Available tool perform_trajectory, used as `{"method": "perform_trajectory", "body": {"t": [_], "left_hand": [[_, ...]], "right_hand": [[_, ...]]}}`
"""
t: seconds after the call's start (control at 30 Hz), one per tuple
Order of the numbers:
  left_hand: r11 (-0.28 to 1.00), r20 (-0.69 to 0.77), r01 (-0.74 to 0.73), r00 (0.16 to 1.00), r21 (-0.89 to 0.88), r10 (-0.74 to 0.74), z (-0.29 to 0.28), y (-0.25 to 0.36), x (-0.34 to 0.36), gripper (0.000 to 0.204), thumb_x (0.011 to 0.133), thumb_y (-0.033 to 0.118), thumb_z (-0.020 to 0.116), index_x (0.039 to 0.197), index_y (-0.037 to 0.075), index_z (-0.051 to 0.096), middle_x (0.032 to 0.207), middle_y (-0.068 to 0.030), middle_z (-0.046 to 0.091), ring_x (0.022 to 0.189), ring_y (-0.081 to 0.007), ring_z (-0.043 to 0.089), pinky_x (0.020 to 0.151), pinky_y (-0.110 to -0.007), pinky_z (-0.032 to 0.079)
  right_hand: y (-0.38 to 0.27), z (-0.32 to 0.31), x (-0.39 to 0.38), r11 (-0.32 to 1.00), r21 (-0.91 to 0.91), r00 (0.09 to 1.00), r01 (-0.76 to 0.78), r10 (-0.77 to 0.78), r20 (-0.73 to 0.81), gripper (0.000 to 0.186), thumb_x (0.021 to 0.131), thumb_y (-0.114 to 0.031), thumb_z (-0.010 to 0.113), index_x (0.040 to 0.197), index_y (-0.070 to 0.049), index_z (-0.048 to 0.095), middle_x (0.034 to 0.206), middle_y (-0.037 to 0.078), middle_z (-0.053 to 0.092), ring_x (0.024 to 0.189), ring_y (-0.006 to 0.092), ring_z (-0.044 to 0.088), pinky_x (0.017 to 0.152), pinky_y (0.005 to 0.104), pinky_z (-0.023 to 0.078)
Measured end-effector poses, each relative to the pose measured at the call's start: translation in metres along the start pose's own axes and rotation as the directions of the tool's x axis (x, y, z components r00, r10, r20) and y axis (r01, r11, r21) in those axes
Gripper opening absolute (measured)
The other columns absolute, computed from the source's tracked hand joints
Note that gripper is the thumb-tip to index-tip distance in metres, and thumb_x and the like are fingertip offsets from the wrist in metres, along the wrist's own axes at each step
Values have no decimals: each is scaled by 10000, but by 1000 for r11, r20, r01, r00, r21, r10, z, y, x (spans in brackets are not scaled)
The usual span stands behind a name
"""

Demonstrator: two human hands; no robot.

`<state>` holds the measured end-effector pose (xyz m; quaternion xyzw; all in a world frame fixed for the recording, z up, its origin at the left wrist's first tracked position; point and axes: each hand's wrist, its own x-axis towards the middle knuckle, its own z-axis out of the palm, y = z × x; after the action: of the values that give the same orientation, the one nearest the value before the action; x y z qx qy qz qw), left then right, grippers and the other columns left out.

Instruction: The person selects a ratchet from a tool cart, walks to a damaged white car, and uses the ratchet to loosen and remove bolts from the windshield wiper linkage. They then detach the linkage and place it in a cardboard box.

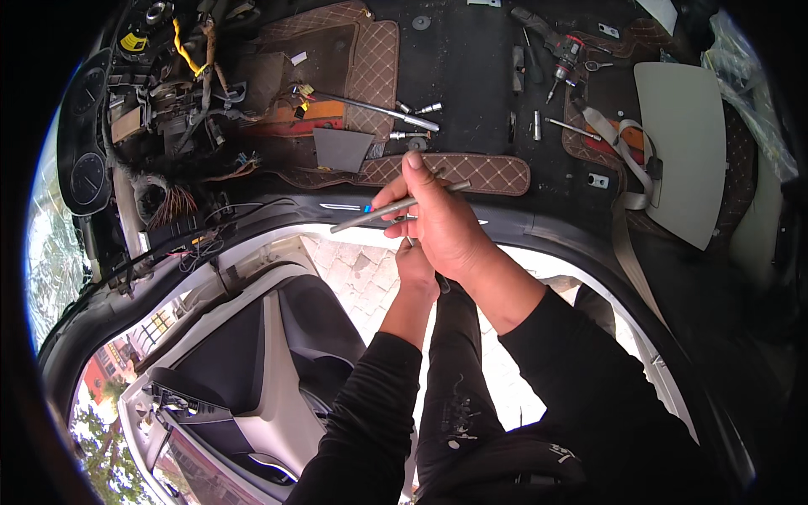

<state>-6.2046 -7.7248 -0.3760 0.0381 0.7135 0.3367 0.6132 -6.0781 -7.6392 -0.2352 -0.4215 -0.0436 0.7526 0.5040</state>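
A slim grey metal rod (370, 219) lies across the fingers of my right hand (450, 223), slanting over the door sill. My right thumb points away from me, and the fingers curl round the rod. My left hand (415, 268) is just below and behind the right one, its fingers curled and partly covered. A dark rounded end (443, 284) shows beside the left palm; I cannot tell what it belongs to. Beyond the hands runs the black door sill (522, 217) with a brown quilted mat (488, 173) along it.
An extension bar (379, 110), several sockets, a cordless drill (562, 71) and a ratchet (598, 65) lie on the stripped car floor. Loose wiring (177, 202) hangs at the left. An open door (269, 362) stands at lower left; a grey panel (680, 151) lies at right.
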Motion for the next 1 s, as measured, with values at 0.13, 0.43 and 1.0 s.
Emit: {"method": "perform_trajectory", "body": {"t": [0.13, 0.43, 1.0], "left_hand": [[975, -18, 65, 998, 212, -62, -46, -8, -73, 255, 1157, 323, 585, 1085, 85, 644, 773, -9, 635, 516, -104, 505, 454, -295, 387], [990, 151, 118, 980, 75, -128, -141, -39, -219, 558, 1134, 540, 594, 1231, -4, 674, 858, -97, 679, 530, -123, 464, 581, -328, 444], [819, -185, -224, 972, -529, 147, -349, -266, -700, 222, 1119, 266, 697, 1199, 68, 638, 1058, -135, 774, 552, -109, 529, 526, -301, 468]], "right_hand": [[21, -24, -73, 958, -268, 993, -98, 111, 34, 406, 1053, -349, 739, 760, -93, 624, 673, -8, 571, 627, 100, 533, 617, 327, 442], [50, -46, -313, 518, -854, 868, 59, 395, 300, 572, 1070, -289, 728, 655, -18, 443, 563, 79, 356, 530, 187, 344, 536, 397, 322], [73, -45, -695, 278, -669, 411, 689, 609, 678, 524, 983, -100, 734, 1487, -39, 605, 834, 149, 677, 658, 271, 648, 675, 408, 529]]}}
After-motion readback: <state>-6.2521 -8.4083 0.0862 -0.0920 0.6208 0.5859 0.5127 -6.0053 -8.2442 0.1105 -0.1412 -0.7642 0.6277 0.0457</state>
